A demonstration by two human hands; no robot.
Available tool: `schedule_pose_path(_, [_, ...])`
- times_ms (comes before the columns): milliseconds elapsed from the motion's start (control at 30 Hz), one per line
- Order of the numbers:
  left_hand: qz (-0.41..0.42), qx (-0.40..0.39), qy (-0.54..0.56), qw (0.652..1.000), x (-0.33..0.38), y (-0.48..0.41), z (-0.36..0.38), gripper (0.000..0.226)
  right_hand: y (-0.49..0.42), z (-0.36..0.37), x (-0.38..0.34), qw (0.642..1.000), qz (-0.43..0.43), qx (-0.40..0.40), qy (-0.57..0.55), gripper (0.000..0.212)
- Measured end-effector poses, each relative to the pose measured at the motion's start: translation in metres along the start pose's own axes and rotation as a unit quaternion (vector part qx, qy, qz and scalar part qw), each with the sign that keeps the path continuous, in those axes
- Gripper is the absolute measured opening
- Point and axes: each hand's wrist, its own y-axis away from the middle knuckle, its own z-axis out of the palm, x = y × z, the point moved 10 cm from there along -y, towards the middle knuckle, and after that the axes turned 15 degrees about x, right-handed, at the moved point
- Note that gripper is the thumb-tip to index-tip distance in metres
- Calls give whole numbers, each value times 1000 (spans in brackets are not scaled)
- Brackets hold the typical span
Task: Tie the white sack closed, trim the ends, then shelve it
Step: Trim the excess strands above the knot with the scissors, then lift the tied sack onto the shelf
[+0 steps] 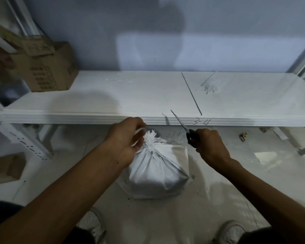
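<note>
The white sack (157,171) stands on the floor between my feet, its neck bunched and tied, with a frayed tuft (151,136) sticking up. My left hand (126,140) pinches a white tie end beside the tuft, on its left. My right hand (210,144) grips black-handled scissors (187,130) to the right of the neck. Their blades are together and point up and left across the shelf's front edge. The white shelf (113,99) runs across the view just beyond the sack.
A cardboard box (49,67) sits on the shelf's left end. A thin dark rod (191,93) and clear plastic strips (209,85) lie on its right part. "3-4" is written on the front edge. A second box (7,167) rests on the floor at left. Shelf uprights stand at both sides.
</note>
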Motion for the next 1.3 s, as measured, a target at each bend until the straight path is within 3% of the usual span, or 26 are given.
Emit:
schedule_pose_path(167, [-28, -52, 31, 998, 9, 32, 1, 9, -41, 0, -7, 995, 31, 67, -65, 11])
schedule_pose_path(367, [62, -23, 79, 995, 54, 31, -4, 10, -92, 21, 5, 992, 95, 82, -32, 13])
schedule_pose_path(500, [136, 42, 19, 990, 55, -1, -5, 13, -113, 30, 20, 980, 155, 104, -66, 22])
schedule_pose_path(600, [42, 46, -30, 998, 14, -36, -3, 16, -119, 33, 33, 973, 178, 125, -80, 21])
schedule_pose_path(700, [1, 53, -68, 996, -23, -65, -8, 16, -116, 23, 37, 966, 152, 179, -103, 23])
schedule_pose_path(800, [45, 101, -133, 985, -36, -92, -26, 8, -98, 4, 33, 958, 96, 244, -119, 20])
schedule_pose_path(867, [70, 115, -177, 975, -41, -109, -36, 9, -77, 0, 30, 960, 59, 248, -120, 16])
schedule_pose_path(1000, [126, 119, -287, 942, -54, -134, -53, 21, -22, 22, 46, 968, 87, 181, -148, 14])
schedule_pose_path(1067, [124, 111, -339, 926, -72, -145, -59, 46, 8, 54, 63, 971, 145, 108, -154, 21])
schedule_pose_path(1200, [88, 77, -303, 946, -99, -146, -62, 67, 63, 111, 76, 950, 270, -29, -153, 55])
schedule_pose_path(1300, [37, 72, -250, 965, -117, -145, -67, 73, 93, 137, 67, 914, 346, -80, -197, 64])
